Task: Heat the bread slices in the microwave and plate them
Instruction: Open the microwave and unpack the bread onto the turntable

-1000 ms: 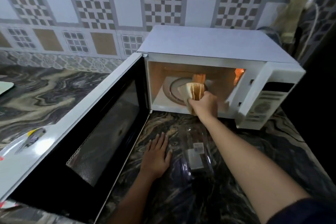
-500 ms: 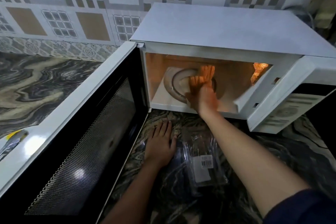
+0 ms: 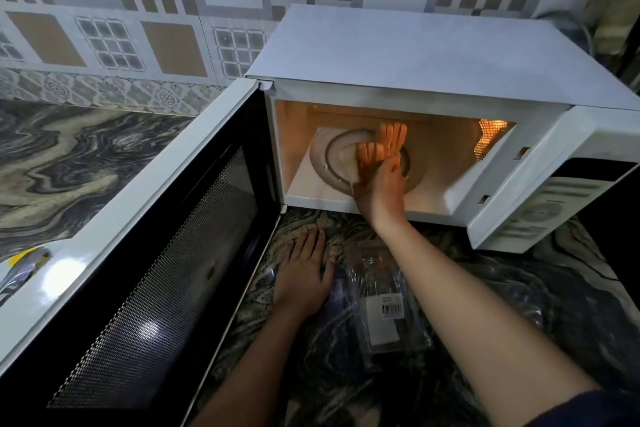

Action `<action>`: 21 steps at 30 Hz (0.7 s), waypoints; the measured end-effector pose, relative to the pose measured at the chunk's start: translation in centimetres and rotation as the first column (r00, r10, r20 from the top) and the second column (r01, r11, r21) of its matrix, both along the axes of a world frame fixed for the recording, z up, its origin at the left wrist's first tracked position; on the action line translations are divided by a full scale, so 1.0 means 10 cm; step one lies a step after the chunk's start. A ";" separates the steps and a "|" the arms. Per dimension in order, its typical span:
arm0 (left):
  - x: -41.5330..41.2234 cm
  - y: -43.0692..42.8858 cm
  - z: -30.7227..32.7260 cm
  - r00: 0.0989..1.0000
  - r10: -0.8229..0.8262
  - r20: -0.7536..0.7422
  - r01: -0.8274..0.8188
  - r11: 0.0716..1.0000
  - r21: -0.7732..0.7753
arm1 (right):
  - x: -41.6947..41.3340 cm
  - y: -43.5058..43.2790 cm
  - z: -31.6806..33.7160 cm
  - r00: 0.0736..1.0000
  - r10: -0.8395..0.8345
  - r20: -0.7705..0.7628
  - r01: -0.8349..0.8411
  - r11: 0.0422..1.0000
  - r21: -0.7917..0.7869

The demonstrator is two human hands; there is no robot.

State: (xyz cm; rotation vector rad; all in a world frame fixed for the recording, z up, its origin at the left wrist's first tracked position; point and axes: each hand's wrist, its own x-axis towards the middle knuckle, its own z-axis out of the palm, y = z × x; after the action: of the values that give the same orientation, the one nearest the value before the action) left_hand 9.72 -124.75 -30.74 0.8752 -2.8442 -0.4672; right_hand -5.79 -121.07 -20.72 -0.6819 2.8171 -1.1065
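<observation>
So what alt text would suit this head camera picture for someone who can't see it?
A person's right hand reaches into a lit white microwave oven, touching pale bread slices on its glass turntable. The left hand rests flat on the dark marbled countertop beside a clear plastic package with a barcode label; the oven's door stands open at left.

The right hand (image 3: 381,184) has advanced from the microwave (image 3: 415,55) opening into the cavity. The bread slices (image 3: 347,160) are now over the turntable plate (image 3: 329,156), fingers (image 3: 370,152) straightened against them.
</observation>
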 end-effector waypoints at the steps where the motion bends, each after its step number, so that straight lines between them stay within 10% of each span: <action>1: 0.00 0.00 0.01 1.000 0.000 -0.004 0.000 1.000 -0.001 | -0.01 -0.02 -0.01 1.000 0.001 -0.001 -0.001 1.000 -0.016; 21: 0.01 -0.02 -0.02 0.999 -0.002 -0.036 0.002 1.000 -0.005 | -0.44 -0.59 -0.16 0.988 0.077 -0.136 -0.030 0.946 0.322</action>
State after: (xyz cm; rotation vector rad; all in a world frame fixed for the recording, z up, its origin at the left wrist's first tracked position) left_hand 9.80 -124.99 -30.98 0.8539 -2.8125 -0.4711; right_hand -10.21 -126.98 -22.27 -0.8309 2.9768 -0.5899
